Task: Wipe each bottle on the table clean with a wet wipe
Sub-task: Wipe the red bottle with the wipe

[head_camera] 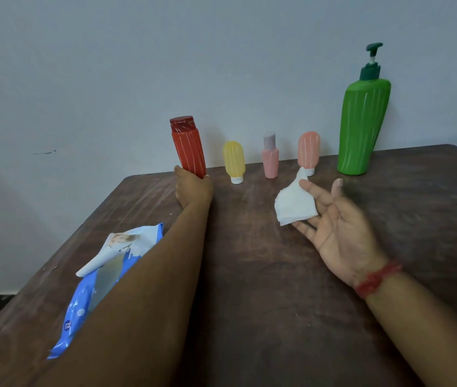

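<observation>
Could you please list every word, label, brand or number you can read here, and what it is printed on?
Nothing can be read for certain.
Wet wipe pack: print on the blue wrapper, too blurred to read.
Red bottle, yellow bottle and green pump bottle: only pale streaks, no lettering.

Left hand (192, 187) closed round the base of a tilted red plastic bottle with a dark red cap (188, 146) at the far edge of the dark brown wooden counter (263, 275). Right hand (342, 230) palm up with fingers spread, a folded white wet wipe (294, 205) pinched at the fingertips, a red thread band (376, 279) round the wrist. Further right along the wall: yellow squeeze bottle standing on its white cap (234, 162), small pink bottle with a grey cap (270, 159), salmon squeeze bottle (308, 150), tall green pump bottle (364, 127); blue wipes packet with its flap lifted (93, 277) beside the left forearm.
</observation>
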Demonstrator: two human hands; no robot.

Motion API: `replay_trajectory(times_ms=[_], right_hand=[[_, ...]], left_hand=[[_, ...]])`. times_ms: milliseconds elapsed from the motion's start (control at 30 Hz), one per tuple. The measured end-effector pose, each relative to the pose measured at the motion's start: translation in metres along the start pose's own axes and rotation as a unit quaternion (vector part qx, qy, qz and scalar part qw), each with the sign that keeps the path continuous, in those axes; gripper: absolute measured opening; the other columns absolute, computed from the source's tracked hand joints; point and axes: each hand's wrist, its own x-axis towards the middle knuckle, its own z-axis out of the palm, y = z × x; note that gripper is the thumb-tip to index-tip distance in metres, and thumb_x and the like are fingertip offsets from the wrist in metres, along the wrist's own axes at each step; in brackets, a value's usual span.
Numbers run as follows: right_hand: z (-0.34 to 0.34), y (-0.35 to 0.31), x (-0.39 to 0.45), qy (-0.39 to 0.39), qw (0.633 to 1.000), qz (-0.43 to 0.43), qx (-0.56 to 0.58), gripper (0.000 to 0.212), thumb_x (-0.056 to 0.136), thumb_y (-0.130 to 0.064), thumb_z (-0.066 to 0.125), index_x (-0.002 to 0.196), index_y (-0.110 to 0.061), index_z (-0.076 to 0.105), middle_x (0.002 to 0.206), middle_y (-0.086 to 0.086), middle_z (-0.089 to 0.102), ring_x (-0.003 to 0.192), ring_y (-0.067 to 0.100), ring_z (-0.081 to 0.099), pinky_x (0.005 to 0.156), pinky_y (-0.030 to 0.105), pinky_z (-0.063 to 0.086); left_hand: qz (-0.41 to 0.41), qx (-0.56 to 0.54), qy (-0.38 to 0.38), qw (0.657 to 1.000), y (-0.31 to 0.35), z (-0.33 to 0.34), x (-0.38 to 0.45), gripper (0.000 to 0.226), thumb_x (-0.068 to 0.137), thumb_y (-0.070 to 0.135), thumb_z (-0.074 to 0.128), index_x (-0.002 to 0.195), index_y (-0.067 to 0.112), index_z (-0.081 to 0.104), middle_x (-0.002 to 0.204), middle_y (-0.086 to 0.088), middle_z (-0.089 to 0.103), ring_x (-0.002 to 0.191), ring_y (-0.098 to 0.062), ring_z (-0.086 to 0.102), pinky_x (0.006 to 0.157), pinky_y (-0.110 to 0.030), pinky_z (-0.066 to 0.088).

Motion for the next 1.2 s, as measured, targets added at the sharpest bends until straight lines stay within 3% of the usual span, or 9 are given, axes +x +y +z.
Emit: replay_trajectory(times_ms=[567, 800, 900, 967, 1067, 1133, 1200], right_hand=[[0.000, 0.004, 0.002, -0.033, 0.999, 0.001, -0.028, 0.072, 0.099, -0.064, 0.024, 0.140, -0.014, 0.056, 0.139, 0.001, 0.062, 0.128, 0.021, 0.059, 0.113, 0.046, 0.040], [0.006, 0.001, -0.006, -0.025, 0.998, -0.023, -0.050, 0.074, 0.092, -0.066, 0.031, 0.138, -0.015, 0.058, 0.139, 0.001, 0.062, 0.128, 0.019, 0.059, 0.106, 0.041, 0.045], [0.011, -0.004, -0.013, 0.006, 0.993, -0.075, -0.086, 0.073, 0.086, -0.064, 0.041, 0.135, -0.013, 0.061, 0.133, -0.002, 0.065, 0.123, 0.014, 0.062, 0.100, 0.036, 0.050], [0.013, -0.006, -0.017, 0.019, 0.987, -0.114, -0.113, 0.072, 0.083, -0.063, 0.047, 0.134, -0.014, 0.062, 0.131, -0.004, 0.065, 0.123, 0.013, 0.062, 0.101, 0.035, 0.051], [0.012, -0.006, -0.021, 0.026, 0.970, -0.157, -0.185, 0.064, 0.091, -0.059, 0.044, 0.139, -0.018, 0.057, 0.132, -0.006, 0.064, 0.127, 0.011, 0.058, 0.108, 0.035, 0.047], [0.010, -0.008, -0.024, 0.042, 0.939, -0.199, -0.277, 0.064, 0.093, -0.060, 0.043, 0.143, -0.021, 0.053, 0.144, -0.004, 0.055, 0.135, 0.008, 0.050, 0.116, 0.034, 0.040], [0.010, -0.011, -0.026, 0.062, 0.887, -0.256, -0.380, 0.060, 0.099, -0.052, 0.043, 0.146, -0.016, 0.049, 0.151, -0.004, 0.045, 0.139, 0.002, 0.040, 0.118, 0.024, 0.033]], left_hand=[[0.026, 0.045, -0.045, 0.998, 0.002, -0.014, -0.039, 0.057, 0.090, 0.035, 0.072, 0.138, 0.016, 0.047, 0.135, -0.008, 0.058, 0.124, -0.030, 0.058, 0.102, -0.047, 0.051], [0.048, -0.087, -0.161, 0.982, 0.008, -0.040, -0.100, 0.059, 0.098, 0.029, 0.062, 0.149, 0.018, 0.035, 0.146, -0.003, 0.052, 0.133, -0.024, 0.051, 0.107, -0.043, 0.045], [0.051, -0.161, -0.203, 0.964, 0.013, -0.053, -0.135, 0.059, 0.100, 0.029, 0.059, 0.151, 0.018, 0.032, 0.145, 0.001, 0.052, 0.125, -0.018, 0.054, 0.097, -0.030, 0.049], [0.049, -0.203, -0.242, 0.948, 0.016, -0.060, -0.157, 0.058, 0.101, 0.029, 0.058, 0.152, 0.018, 0.031, 0.142, 0.003, 0.052, 0.119, -0.014, 0.053, 0.086, -0.020, 0.046], [0.048, -0.234, -0.307, 0.921, 0.019, -0.067, -0.181, 0.057, 0.100, 0.030, 0.059, 0.150, 0.019, 0.033, 0.142, 0.002, 0.054, 0.121, -0.017, 0.057, 0.100, -0.031, 0.048], [0.048, -0.258, -0.357, 0.896, 0.021, -0.067, -0.196, 0.052, 0.100, 0.027, 0.059, 0.146, 0.019, 0.036, 0.135, -0.002, 0.059, 0.112, -0.020, 0.067, 0.103, -0.040, 0.051], [0.046, -0.288, -0.401, 0.868, 0.023, -0.068, -0.208, 0.043, 0.102, 0.020, 0.057, 0.141, 0.020, 0.038, 0.130, -0.004, 0.061, 0.102, -0.023, 0.072, 0.100, -0.041, 0.054]])
